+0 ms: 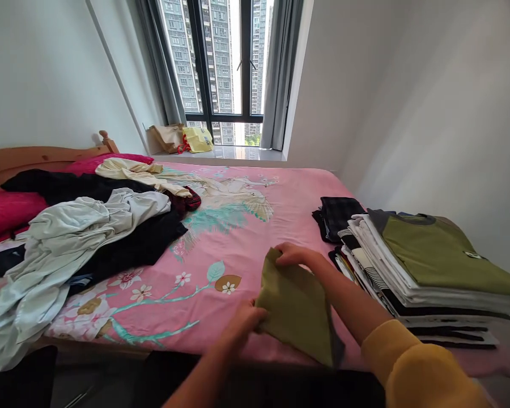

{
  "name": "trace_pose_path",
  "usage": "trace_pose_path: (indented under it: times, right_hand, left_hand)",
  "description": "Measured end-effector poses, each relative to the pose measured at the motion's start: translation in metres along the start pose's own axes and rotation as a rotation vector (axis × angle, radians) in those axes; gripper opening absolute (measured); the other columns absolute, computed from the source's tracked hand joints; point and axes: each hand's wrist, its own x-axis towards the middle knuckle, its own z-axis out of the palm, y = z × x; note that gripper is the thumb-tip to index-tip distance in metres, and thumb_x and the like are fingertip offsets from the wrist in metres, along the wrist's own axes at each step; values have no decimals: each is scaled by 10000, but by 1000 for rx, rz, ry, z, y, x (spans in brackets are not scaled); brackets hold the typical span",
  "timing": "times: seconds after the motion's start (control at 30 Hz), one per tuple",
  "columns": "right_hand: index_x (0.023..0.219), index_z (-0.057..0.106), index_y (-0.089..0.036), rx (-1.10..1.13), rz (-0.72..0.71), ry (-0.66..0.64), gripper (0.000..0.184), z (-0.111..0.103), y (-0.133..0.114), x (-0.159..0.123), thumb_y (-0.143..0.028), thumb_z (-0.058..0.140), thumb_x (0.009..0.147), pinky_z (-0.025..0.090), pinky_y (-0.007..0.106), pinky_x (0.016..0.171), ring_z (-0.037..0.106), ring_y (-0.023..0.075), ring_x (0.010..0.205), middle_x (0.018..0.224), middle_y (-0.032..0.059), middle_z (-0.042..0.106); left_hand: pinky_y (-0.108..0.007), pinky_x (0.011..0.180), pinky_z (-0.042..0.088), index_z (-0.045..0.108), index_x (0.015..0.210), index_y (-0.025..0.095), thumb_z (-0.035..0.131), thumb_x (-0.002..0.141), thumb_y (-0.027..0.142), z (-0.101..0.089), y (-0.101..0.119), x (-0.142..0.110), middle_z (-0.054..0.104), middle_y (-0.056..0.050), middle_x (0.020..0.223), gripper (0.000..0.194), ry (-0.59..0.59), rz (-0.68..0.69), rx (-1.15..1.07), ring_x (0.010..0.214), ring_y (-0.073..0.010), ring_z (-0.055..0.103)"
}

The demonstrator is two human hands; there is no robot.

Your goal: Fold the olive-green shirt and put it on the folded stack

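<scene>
A folded olive-green garment (295,309) lies on the pink flowered bedspread (221,249) near the bed's front edge. My left hand (243,322) is closed on its near left corner. At its far corner my right hand (295,256) is closed on the cloth, the yellow sleeve (412,368) trailing toward me. Just to the right rises a stack of folded clothes (425,277) with an olive-green shirt on top.
A heap of unfolded clothes (80,238), pale grey, black and cream, covers the bed's left side beside red pillows (8,209). Dark folded items (335,215) lie behind the stack. Bags (182,139) sit on the windowsill. A white wall runs along the right.
</scene>
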Motion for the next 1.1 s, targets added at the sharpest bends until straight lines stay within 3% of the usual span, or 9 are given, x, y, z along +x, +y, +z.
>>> trace_pose_path:
  times: [0.1,0.2,0.3,0.37,0.47,0.63,0.73,0.9,1.1]
  right_hand:
    - [960,600,-178,123,-123,195,327,-50,-14,-21,-253,527,649,438,227,647,578,133,743,867,-6,654]
    - [867,571,-173,164,-280,449,250,-91,-34,-39,-292,588,647,394,208,615,515,108,697,746,-38,586]
    - [749,561,-178,80,-423,677,170,-98,-43,-48,-300,630,653,373,223,613,475,108,662,670,-46,535]
    - [745,579,-184,-37,-484,778,114,-79,-36,-49,-278,613,692,392,258,687,499,131,720,720,-20,574]
    - [783,613,-194,-213,-546,844,62,-23,-6,-48,-192,579,732,397,322,815,525,177,856,829,33,617]
    - [833,615,-204,-315,-528,759,168,94,58,-69,-88,529,748,434,368,845,516,206,957,956,70,594]
    - [868,600,-210,-311,-523,773,218,142,77,-94,-55,491,760,441,397,881,508,211,1003,984,71,572]
    - [941,589,-228,-285,-556,725,276,178,77,-136,-50,474,766,444,432,915,498,220,1059,1038,69,560]
    - [1003,606,-260,-154,-397,771,268,179,53,-155,-140,434,836,441,455,951,506,240,1106,1077,75,590]
  left_hand:
    - [-231,541,397,654,716,137,573,513,157,-29,83,3,605,30,583,220,-23,223,283,564,-129,532]
    - [-236,574,372,681,725,145,563,601,213,-48,160,-4,558,40,574,185,203,509,723,598,-129,513]
    - [-248,623,362,728,807,196,532,697,210,-55,191,-12,563,11,671,225,464,784,1113,677,-135,512]
    - [-269,685,374,736,889,234,512,748,184,-60,178,-11,590,-22,764,269,578,896,1261,752,-151,527]
    - [-320,746,374,730,934,271,479,810,159,-71,115,-1,619,-62,846,301,619,926,1447,829,-187,537]
    - [-339,735,378,702,946,294,534,807,123,-89,-20,-6,619,-43,837,277,433,879,1630,813,-196,540]
    - [-325,732,391,668,1021,294,557,803,116,-94,-69,-26,609,-32,845,303,418,869,1569,809,-181,535]
    - [-325,720,415,650,1037,272,485,815,74,-103,-90,-67,587,-31,825,340,299,901,1489,784,-166,527]
    - [-374,824,458,619,1108,235,477,786,121,-110,-73,-87,603,-70,993,370,239,854,1354,930,-205,556]
